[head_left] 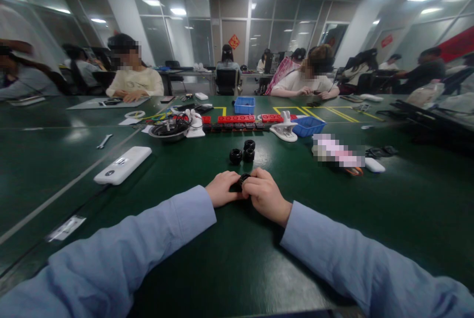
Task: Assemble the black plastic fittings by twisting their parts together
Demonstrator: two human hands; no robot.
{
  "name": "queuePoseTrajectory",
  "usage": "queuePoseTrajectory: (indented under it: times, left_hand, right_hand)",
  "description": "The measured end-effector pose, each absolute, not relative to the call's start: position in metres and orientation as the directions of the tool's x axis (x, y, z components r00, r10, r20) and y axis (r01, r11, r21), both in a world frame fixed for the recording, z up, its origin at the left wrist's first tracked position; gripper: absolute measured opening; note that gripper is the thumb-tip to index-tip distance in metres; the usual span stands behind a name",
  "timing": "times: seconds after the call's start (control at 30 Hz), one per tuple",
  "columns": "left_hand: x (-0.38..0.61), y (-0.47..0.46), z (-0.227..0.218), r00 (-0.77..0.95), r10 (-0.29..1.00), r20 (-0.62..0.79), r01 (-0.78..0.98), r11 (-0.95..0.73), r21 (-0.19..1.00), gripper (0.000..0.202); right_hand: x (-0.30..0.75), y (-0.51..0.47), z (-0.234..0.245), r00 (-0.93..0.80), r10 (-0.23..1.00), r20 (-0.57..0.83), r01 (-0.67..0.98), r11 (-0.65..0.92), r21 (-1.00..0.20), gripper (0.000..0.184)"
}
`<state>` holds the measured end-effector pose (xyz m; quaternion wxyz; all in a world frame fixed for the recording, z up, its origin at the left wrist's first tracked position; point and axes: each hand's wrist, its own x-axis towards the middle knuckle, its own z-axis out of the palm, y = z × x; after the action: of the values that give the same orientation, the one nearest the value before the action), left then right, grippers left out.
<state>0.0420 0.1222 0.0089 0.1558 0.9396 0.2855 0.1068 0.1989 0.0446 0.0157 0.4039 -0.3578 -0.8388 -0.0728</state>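
Note:
Between my two hands is a small black wheel with a ring-shaped front, just above or on the green table. My left hand grips it from the left, thumb below and fingers over the far side. From the right, my right hand pinches its near edge with curled fingers. Just beyond my hands, three similar chunky black wheels stand close together: one on the left, one on the right, and one behind.
A white power bank with a cable and a wrench lie left. Farther back are a metal bowl, red strips, a white clamp base and blue bins. A white box sits right. People sit across the table.

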Motion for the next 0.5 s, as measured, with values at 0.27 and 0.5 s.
queuePoseTrajectory:
  times: [0.27, 0.5]
  left_hand:
    - [0.041, 0.123, 0.009, 0.818, 0.565, 0.107, 0.497, -0.788, 0.362, 0.033]
    - [0.04, 0.122, 0.009, 0.817, 0.568, 0.103, 0.493, -0.779, 0.387, 0.04]
  right_hand:
    - [0.199, 0.039, 0.02, -0.415, 0.532, 0.738, 0.643, 0.745, -0.176, 0.029]
    - [0.205, 0.037, 0.024, -0.099, 0.69, 0.717, 0.791, 0.491, -0.364, 0.024]
